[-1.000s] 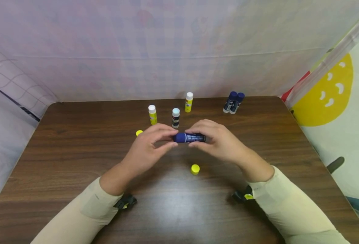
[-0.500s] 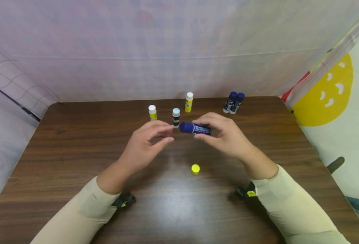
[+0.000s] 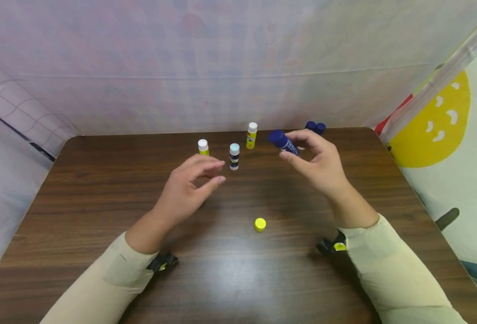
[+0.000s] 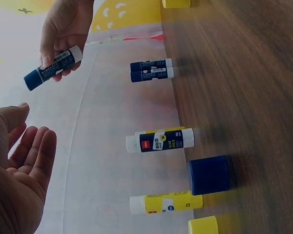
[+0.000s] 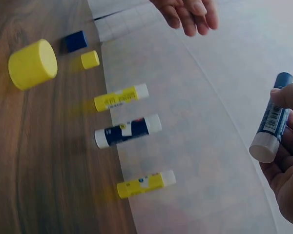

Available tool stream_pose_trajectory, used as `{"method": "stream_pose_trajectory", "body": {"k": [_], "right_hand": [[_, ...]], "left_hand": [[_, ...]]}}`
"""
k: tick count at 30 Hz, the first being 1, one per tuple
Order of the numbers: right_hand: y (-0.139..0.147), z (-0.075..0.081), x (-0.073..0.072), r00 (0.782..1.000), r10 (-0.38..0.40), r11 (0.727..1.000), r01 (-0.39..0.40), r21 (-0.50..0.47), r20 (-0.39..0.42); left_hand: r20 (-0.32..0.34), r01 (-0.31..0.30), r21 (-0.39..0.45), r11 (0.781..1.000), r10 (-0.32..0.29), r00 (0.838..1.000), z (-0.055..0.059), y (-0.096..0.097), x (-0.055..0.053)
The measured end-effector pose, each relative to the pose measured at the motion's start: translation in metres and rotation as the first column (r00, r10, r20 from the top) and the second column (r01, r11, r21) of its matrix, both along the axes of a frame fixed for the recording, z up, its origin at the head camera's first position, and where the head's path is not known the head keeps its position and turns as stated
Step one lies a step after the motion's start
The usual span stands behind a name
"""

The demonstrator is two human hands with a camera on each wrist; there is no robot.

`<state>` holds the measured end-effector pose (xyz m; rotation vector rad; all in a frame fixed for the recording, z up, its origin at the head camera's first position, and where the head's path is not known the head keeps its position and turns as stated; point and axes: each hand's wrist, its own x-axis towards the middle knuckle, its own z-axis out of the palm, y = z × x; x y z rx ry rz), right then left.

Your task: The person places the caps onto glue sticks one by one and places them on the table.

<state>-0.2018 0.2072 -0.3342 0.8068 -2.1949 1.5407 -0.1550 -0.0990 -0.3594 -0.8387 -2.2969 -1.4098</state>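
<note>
My right hand [image 3: 317, 164] grips a dark blue glue stick [image 3: 283, 142] with its blue cap on, tilted and held above the table near the back right. In the right wrist view its white base [image 5: 264, 147] points toward the camera. Two capped blue glue sticks [image 4: 151, 70] stand side by side at the back, partly behind my right hand in the head view. My left hand [image 3: 187, 184] is raised with fingers relaxed and holds nothing. Near it stand an uncapped navy glue stick [image 3: 234, 156] and an uncapped yellow glue stick [image 3: 203, 147], the latter partly hidden by that hand.
Another uncapped yellow glue stick [image 3: 252, 135] stands at the back of the wooden table [image 3: 80, 193]. One yellow cap [image 3: 260, 224] lies near the middle. A blue cap [image 4: 209, 175] and a second yellow cap [image 4: 203, 225] lie behind my left hand. A cloth curtain [image 3: 181, 67] hangs behind.
Both hands were at the blue glue stick; the left has let go and drawn back left. My right hand has carried the stick right and toward the back, tilting its cap up.
</note>
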Motion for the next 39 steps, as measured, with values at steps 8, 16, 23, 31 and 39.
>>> {"method": "stream_pose_trajectory", "body": {"k": [8, 16, 23, 31, 39], "right_hand": [[0.012, 0.003, -0.012, 0.995, -0.019, 0.967, 0.042, -0.253, 0.096], [0.027, -0.002, -0.026, 0.984, -0.099, 0.918, 0.148, -0.369, 0.149], [0.039, -0.011, -0.043, 0.95, -0.171, 0.818, 0.285, -0.5, 0.261], [0.056, -0.024, -0.057, 0.901, -0.257, 0.754, 0.413, -0.511, 0.349], [0.076, -0.043, -0.073, 0.882, -0.286, 0.709, 0.457, -0.537, 0.374]], "left_hand": [[-0.014, -0.011, 0.003, 1.0, 0.011, 1.0, 0.0, -0.003, -0.003], [-0.009, -0.052, -0.013, 0.999, 0.052, 0.999, -0.001, -0.007, -0.006], [0.002, -0.087, -0.043, 0.995, 0.087, 0.996, -0.002, -0.01, -0.008], [0.026, -0.113, -0.056, 0.992, 0.115, 0.993, -0.004, -0.013, -0.012], [0.055, -0.108, -0.033, 0.994, 0.11, 0.992, -0.01, -0.017, -0.018]]}}
